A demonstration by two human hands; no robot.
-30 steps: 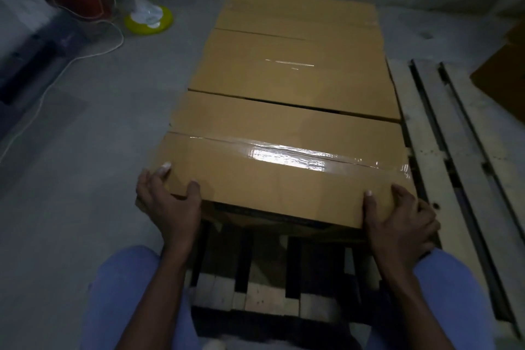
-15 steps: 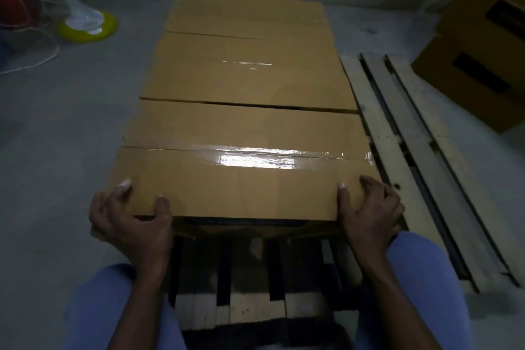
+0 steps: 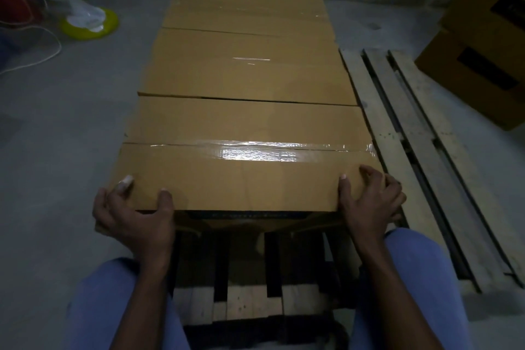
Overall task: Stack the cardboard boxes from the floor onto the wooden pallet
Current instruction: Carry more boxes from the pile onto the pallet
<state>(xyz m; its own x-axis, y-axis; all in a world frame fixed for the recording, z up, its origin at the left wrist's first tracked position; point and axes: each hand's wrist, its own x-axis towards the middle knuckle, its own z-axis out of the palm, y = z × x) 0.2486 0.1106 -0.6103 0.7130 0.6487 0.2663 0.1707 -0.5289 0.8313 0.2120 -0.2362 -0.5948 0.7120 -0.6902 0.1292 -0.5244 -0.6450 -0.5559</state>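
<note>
A taped cardboard box (image 3: 244,179) lies nearest me on the wooden pallet (image 3: 420,167). My left hand (image 3: 133,216) grips its near left corner, thumb on top. At the near right corner my right hand (image 3: 369,202) grips the same box. Two more cardboard boxes lie behind it in a row: the middle box (image 3: 244,71) and the far box (image 3: 247,8). The pallet's bare slats show to the right and below the box's near edge.
More cardboard boxes (image 3: 480,48) stand on the floor at the far right. A fan with a yellow base (image 3: 88,23) and a white cord are at the far left. Grey concrete floor (image 3: 56,128) spreads to the left. A wall runs along the back.
The view has shifted a little to the right and closer. Both hands keep their hold on the near box's corners; the box's place on the pallet looks unchanged.
</note>
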